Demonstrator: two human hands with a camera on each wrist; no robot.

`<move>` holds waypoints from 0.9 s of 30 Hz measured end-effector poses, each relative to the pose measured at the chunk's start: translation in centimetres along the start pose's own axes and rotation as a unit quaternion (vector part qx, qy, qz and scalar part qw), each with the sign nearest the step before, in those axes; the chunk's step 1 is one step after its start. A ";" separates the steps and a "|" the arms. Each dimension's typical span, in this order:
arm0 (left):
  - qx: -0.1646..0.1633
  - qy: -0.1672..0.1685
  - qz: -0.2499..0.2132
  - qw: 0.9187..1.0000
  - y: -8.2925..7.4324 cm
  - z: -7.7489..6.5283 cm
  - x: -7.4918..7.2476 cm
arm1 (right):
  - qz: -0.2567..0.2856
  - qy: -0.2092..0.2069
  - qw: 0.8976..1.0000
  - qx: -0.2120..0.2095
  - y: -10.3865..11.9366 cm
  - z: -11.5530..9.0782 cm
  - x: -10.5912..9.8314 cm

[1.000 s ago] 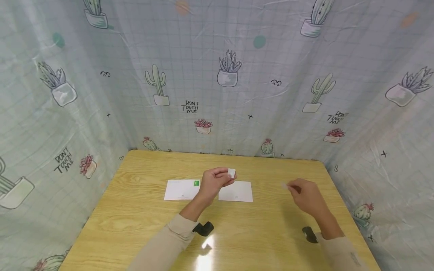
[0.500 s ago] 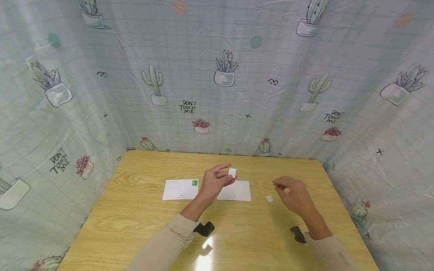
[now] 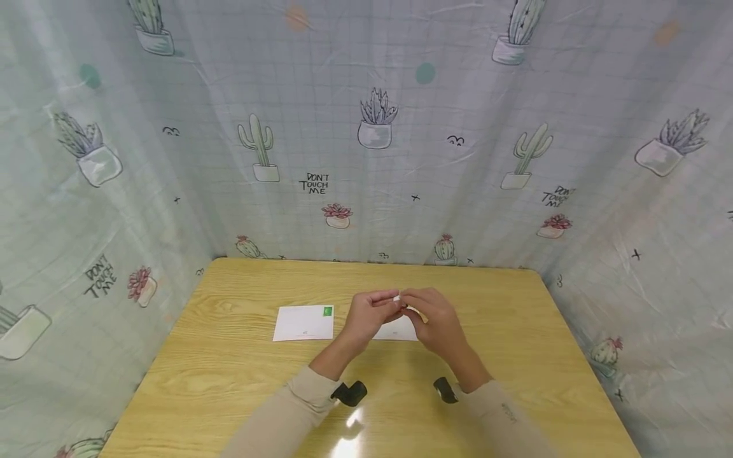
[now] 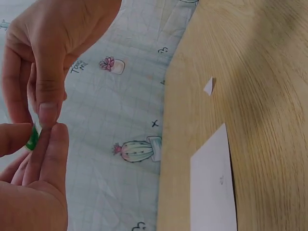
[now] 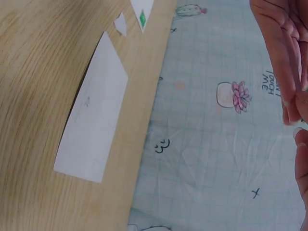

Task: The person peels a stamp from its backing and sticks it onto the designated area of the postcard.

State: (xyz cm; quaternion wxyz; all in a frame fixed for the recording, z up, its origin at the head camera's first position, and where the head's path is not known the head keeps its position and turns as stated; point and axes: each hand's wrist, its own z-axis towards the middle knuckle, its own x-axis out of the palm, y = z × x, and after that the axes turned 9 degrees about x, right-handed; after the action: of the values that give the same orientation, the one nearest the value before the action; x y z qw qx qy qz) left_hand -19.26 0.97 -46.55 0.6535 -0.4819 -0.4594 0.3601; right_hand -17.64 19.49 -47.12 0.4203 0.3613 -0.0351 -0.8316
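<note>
In the head view my left hand (image 3: 366, 318) holds a small postage stamp (image 3: 397, 298) raised over the table, its white side showing. Its green side appears between the left thumb and fingers in the left wrist view, where the stamp (image 4: 32, 139) is partly hidden. My right hand (image 3: 438, 321) meets it from the right, thumb and fingertips pinching at the stamp's edge; the exact contact is covered. Below the hands lies a white envelope (image 3: 396, 329), partly hidden. To the left lies another white envelope (image 3: 303, 323) with a green stamp (image 3: 328, 311) in its top right corner.
A small white paper scrap (image 4: 209, 86) lies on the wooden table (image 3: 240, 381) beyond the right envelope. Another scrap (image 5: 120, 24) lies between the two envelopes. A cactus-printed curtain (image 3: 372, 178) stands around the table's back and sides.
My right hand has dropped a white scrap on the table right of the envelopes, then moved left to meet my left hand at the stamp. The left hand stays nearly in place.
</note>
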 end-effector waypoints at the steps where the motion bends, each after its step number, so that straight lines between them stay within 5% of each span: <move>1: -0.001 0.006 0.003 1.000 -0.1 -0.1 0.0 | -0.002 0.000 1.000 -0.002 0.0 0.0 0.1; 8: -0.017 0.054 0.036 0.998 -0.1 -0.6 -0.4 | 0.020 0.004 0.999 0.029 -0.1 0.0 0.5; 16: 0.007 0.104 0.118 0.988 0.2 -0.5 -0.8 | 0.103 0.001 0.984 0.146 0.1 0.2 0.8; 19: 0.011 0.091 0.116 0.989 0.3 -0.4 -0.6 | 0.119 0.008 0.971 0.209 0.4 0.4 0.8; 24: 0.003 0.046 0.103 0.994 0.7 -0.2 0.1 | 0.143 0.026 0.927 0.345 1.1 0.8 1.1; 27: -0.004 0.019 0.099 0.995 0.8 0.0 0.4 | 0.142 0.022 0.910 0.389 1.2 1.1 1.4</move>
State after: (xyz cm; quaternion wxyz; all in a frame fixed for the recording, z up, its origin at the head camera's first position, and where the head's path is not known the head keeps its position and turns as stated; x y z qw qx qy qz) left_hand -19.13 1.57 -47.26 0.6210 -0.5346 -0.3982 0.4123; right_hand -18.02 17.45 -46.67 0.3606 0.5053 -0.3977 -0.6756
